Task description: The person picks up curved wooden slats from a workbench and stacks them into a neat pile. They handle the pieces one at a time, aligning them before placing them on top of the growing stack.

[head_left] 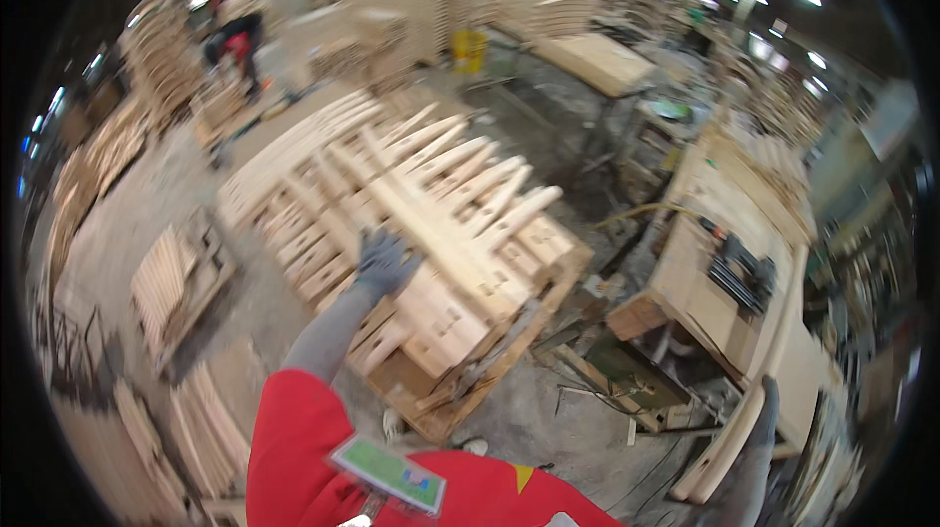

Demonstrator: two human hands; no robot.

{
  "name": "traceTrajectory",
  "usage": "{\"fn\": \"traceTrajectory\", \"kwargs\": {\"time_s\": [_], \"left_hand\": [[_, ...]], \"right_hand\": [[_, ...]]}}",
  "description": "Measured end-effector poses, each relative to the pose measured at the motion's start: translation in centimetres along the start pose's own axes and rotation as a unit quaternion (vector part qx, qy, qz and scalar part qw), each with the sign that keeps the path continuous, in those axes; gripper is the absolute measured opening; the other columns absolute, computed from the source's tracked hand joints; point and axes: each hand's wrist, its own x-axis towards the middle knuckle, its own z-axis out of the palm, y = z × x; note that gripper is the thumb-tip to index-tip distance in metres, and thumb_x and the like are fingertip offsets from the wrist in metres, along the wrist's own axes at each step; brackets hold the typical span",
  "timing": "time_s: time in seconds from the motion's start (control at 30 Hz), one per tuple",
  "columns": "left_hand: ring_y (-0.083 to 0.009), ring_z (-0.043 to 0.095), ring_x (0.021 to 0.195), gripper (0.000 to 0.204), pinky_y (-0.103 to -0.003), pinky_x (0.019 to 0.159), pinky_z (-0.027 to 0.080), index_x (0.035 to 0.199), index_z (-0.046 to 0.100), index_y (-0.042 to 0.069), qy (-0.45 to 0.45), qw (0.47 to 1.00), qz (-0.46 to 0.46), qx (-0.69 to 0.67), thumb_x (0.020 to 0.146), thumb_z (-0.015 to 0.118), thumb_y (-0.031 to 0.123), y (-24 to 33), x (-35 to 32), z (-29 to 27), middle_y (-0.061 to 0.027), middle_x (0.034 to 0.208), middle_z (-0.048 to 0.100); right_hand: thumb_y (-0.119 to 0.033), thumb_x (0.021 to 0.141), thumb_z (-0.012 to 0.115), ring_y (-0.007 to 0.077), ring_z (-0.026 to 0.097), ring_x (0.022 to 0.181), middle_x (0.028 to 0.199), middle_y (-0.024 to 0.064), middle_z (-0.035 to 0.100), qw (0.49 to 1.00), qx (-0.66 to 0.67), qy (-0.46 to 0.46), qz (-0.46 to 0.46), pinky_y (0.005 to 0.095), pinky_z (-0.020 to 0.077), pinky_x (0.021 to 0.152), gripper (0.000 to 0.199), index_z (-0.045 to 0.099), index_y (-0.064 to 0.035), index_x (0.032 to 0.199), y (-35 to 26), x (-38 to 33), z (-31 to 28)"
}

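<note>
My left hand [388, 263], in a grey glove, reaches out over a stack of pale shaped wooden parts [431, 218] with its fingers spread. It rests on or just above the pieces; slight blur hides which. The stack is piled crosswise on a low wooden pallet [460, 407], and many parts have slots cut in them. At the lower right, my gloved right hand [770, 405] is closed around the upper end of curved wooden slats [723, 447], which slant down beside the workbench. Its fingers are partly hidden.
A black nail gun [741, 274] lies on the wooden workbench [774, 204] at right, its yellow hose [651, 209] trailing left. Smaller piles of wood parts [164, 277] stand on the floor at left. Farther back are a yellow bucket [470, 51], tall stacks and a bending person [238, 42].
</note>
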Motion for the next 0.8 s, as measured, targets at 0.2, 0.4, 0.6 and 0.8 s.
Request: {"fn": "traceTrajectory", "kwargs": {"time_s": [0.2,0.4,0.6,0.8], "left_hand": [[-0.0256,0.043,0.115,0.041,-0.059,0.106,0.019,0.09,0.066,0.008,0.007,1.0,0.011,-0.004,0.085,0.05,0.046,0.8,0.6,0.4,-0.0069,0.102,0.058],[-0.0274,0.038,0.126,0.051,-0.057,0.109,0.015,0.102,0.067,0.008,-0.081,0.996,-0.021,0.008,0.085,0.047,0.052,0.5,0.8,-0.9,-0.0084,0.115,0.058],[-0.0283,0.039,0.125,0.047,-0.056,0.109,0.013,0.098,0.066,0.007,-0.046,0.999,-0.021,0.01,0.085,0.048,0.048,0.2,1.0,-0.2,-0.0089,0.114,0.056],[-0.0289,0.035,0.131,0.045,-0.055,0.112,0.011,0.101,0.066,0.012,-0.063,0.997,-0.037,-0.009,0.084,0.049,0.05,0.5,1.5,0.2,-0.0072,0.122,0.055]], "right_hand": [[-0.042,0.086,0.055,0.017,0.057,0.081,0.091,0.0068,0.057,0.99,0.013,-0.124,-0.072,0.03,0.0473,0.074,0.048,0.053,-0.0034,0.114,-2.2,-2.4,12.0],[-0.029,0.082,0.054,0.016,0.053,0.09,0.106,0.0098,0.052,0.935,-0.062,-0.345,-0.043,0.0303,0.0467,0.078,0.061,0.037,-0.0011,0.134,-3.4,-2.1,31.2],[-0.022,0.073,0.071,0.0172,0.053,0.103,0.122,0.0124,0.052,0.879,-0.142,-0.453,-0.052,0.0266,0.0438,0.087,0.085,0.027,0.0026,0.142,2.5,2.2,49.1],[-0.043,0.063,0.073,0.0352,0.054,0.111,0.123,0.0298,0.049,0.71,-0.49,-0.435,-0.258,0.0367,0.045,0.091,0.108,0.018,0.0044,0.144,4.8,4.9,60.6]]}}
